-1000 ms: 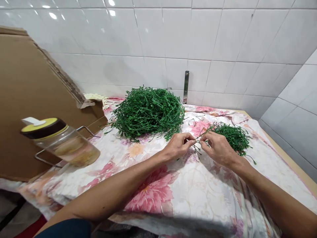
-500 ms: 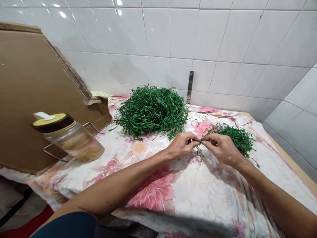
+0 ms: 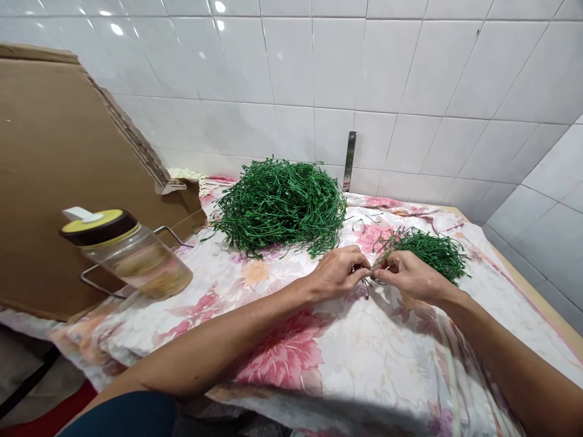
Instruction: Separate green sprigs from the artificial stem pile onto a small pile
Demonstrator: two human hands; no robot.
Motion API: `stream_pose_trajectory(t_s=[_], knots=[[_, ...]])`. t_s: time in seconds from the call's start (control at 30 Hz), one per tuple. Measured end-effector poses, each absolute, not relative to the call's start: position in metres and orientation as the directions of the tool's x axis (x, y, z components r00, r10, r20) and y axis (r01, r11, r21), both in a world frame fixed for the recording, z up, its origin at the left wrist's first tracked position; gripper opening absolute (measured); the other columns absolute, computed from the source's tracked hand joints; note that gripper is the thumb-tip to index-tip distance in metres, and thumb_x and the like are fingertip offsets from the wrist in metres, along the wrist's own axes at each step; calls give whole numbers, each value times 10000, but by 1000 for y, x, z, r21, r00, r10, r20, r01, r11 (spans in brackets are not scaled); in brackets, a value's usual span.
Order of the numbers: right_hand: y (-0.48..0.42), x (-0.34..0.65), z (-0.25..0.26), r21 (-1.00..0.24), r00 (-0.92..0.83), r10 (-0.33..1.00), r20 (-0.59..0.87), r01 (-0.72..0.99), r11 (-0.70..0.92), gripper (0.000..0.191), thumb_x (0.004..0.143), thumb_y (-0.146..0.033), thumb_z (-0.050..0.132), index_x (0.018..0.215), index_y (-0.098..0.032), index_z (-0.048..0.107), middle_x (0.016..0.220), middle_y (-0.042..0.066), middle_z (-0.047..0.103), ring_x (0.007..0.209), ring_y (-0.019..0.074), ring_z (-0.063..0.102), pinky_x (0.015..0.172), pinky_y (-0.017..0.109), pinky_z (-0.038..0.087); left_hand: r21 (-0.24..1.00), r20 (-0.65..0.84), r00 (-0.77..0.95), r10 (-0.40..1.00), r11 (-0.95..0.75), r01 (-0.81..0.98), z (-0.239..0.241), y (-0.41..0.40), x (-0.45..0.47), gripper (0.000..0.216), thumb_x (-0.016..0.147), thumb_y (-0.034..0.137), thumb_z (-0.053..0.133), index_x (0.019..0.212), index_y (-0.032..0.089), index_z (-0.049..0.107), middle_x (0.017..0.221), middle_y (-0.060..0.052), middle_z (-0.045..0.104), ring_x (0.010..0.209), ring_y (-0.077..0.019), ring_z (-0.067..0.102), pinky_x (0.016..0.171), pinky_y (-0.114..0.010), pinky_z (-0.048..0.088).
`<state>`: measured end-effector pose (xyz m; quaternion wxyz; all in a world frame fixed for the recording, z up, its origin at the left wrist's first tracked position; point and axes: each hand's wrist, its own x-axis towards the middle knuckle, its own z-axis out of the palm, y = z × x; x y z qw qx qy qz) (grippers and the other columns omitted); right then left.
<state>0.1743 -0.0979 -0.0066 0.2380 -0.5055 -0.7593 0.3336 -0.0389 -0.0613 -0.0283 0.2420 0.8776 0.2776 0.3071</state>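
Cardboard [image 3: 50, 182] rises at left behind a lidded bottle [image 3: 141, 261]; a large green heap [image 3: 280, 206] sits near the tiled wall [image 3: 282, 67]. The left hand [image 3: 339, 273] and right hand [image 3: 407, 274] nearly meet, both pinching thin stems [image 3: 367, 287] at their fingertips. A smaller green heap [image 3: 435, 252] lies just beyond the right hand, which partly hides it.
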Motion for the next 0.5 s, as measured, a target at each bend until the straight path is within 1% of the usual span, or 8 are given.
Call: stream_pose_trajectory(t_s=[0.1,0.23,0.3,0.4,0.5], knots=[[-96,177,-6,-786,-461,888,-12,553,276,317,915,-393,576,802,-140,730,625,-20,519,560,102,362,510,253,249,569,409,670,620,-747,344,-30,-63,-39,142,913,232,626,917,161,749,845,-63,658,764,-165,593,696,-276,414],[-95,178,-8,-771,-419,907,-46,592,235,367,904,-465,601,783,-141,723,620,-30,440,579,101,310,522,263,214,561,452,640,622,-755,338,-32,-63,-38,135,924,233,626,912,159,739,843,-50,645,752,-150,587,682,-262,420],[-94,178,-11,-771,-399,916,-41,596,225,388,897,-479,604,709,-145,667,608,-38,391,576,98,279,520,267,192,550,486,614,622,-763,339,-34,-63,-38,135,929,236,627,900,155,731,843,-48,645,751,-143,586,679,-257,421],[-91,178,-17,-812,-388,922,-17,543,213,418,894,-492,597,636,-167,548,606,-48,348,575,95,251,520,269,179,511,551,572,608,-788,345,-37,-63,-38,151,943,255,621,894,156,724,843,-50,646,760,-141,588,681,-255,424],[-90,175,-21,-854,-371,929,1,482,194,400,903,-488,573,659,-173,536,615,-48,366,573,96,268,517,263,197,478,599,542,590,-806,349,-39,-62,-38,192,965,290,596,917,159,727,857,-59,652,772,-144,590,690,-258,431]])
